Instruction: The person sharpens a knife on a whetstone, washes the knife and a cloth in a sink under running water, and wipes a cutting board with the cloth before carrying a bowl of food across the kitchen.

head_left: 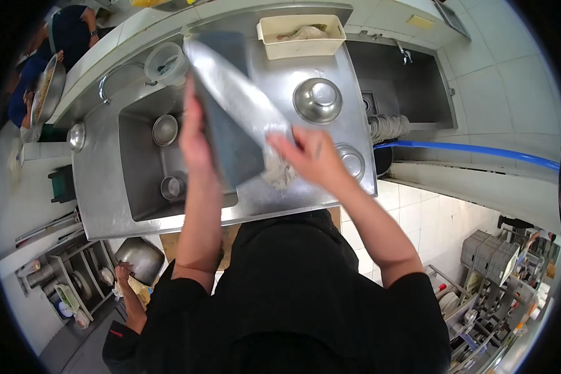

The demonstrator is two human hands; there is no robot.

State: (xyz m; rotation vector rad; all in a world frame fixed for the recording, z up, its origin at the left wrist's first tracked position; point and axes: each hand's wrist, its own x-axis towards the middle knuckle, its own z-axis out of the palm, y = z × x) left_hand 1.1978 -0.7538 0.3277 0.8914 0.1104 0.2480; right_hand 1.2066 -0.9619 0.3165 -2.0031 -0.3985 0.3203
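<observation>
My left hand (pixel 196 134) is closed at the left edge of a bluish-grey flat panel (pixel 234 146), which stands tilted over the sink's right side and the counter. Across its upper face lies a long, shiny metal piece (pixel 230 87), smeared by motion; I cannot tell its kind. My right hand (pixel 311 153) is closed at the lower right end of this metal piece, thumb on top. A whitish, crumpled cloth-like thing (pixel 279 174) shows just below the right fingers; whether they hold it is unclear. The left fingertips are partly hidden behind the panel.
A steel sink (pixel 140 168) holds small metal bowls (pixel 165 129). Right of the panel are an upturned steel bowl (pixel 318 100) and a cream bin (pixel 302 37). A clear plastic tub (pixel 166 62) stands by the faucet. A blue hose (pixel 474 148) runs right. Other people work at left.
</observation>
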